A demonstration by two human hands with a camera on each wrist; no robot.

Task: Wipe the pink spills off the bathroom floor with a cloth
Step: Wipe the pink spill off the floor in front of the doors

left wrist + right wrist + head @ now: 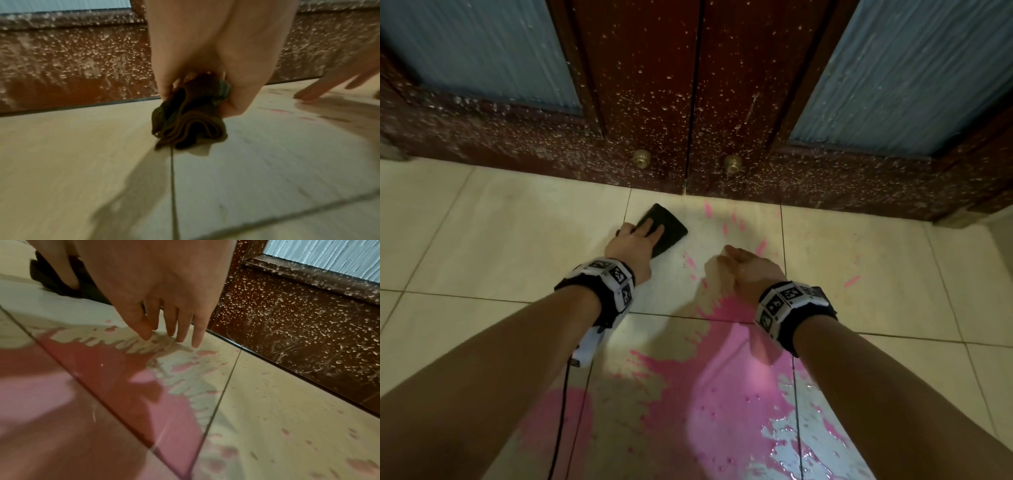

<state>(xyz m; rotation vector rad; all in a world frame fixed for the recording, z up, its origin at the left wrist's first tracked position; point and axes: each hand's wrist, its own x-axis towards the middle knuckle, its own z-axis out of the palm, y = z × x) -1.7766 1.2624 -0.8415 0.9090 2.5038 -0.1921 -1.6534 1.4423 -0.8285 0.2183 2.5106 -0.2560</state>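
Observation:
A dark brown folded cloth (666,233) lies on the cream tile floor (500,240) close to the doors. My left hand (643,233) holds it, fingers across the top; in the left wrist view the thumb and fingers pinch the bunched cloth (189,126). A large pink spill (722,383) spreads over the near tiles, with small pink splashes (690,262) running toward the doors. My right hand (743,263) is to the right of the cloth, empty. Its straight fingertips (182,337) touch the floor at the far, streaky edge of the pink spill (102,378).
Dark red double doors (695,102), spotted with pale droplets, stand right ahead with two brass knobs (641,158) low down. A shiny wet patch (791,435) lies at the near right. More pink drops (851,281) dot the right tile. A black cable (561,411) hangs from my left wrist.

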